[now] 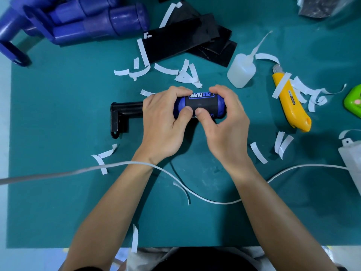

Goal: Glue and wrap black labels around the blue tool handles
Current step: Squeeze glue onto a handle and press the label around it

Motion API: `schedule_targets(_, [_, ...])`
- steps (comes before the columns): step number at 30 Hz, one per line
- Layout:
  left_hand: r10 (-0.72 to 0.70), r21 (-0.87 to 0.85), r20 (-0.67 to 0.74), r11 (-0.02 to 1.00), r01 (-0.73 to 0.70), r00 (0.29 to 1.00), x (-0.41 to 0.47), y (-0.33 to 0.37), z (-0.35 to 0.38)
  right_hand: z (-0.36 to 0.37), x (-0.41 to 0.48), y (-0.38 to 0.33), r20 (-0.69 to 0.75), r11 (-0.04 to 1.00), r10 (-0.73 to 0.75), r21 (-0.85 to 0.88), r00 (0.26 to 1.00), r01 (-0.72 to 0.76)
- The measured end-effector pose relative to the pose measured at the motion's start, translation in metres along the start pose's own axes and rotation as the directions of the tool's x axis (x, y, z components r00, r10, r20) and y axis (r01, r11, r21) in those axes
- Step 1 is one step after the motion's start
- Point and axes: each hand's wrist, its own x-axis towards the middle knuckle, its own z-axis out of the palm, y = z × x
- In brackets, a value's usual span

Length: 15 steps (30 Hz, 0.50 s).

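Head view looks down on a green table (58, 202). In the middle, both hands hold one blue tool handle (220, 101), turned sideways. A black label (203, 102) is wrapped round its middle, with blue and white letters on the top side. The left hand (162, 124) is curled round the left end of the handle. The right hand (226, 122) is curled round the right end. Both thumbs press on the label, side by side. A black metal part (125, 114) sticks out to the left from under the left hand.

Far back on the left lies a pile of more blue handles (93, 22). Near the pile is a stack of black labels (185, 42). A clear glue bottle (242, 70) with a long thin tip lies to the right of the stack. A yellow knife (291, 106) lies near the bottle. Little white paper strips (185, 74) lie all over the table. A white cable (205, 200) runs across the table by the arms.
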Motion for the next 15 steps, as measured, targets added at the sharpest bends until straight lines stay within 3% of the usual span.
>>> schedule_targets(15, [0.004,-0.002,0.054,1.0,-0.004,0.999,0.0,0.004,-0.004,-0.006,0.008,-0.011,0.079,0.982,0.163,0.085,0.983,-0.17])
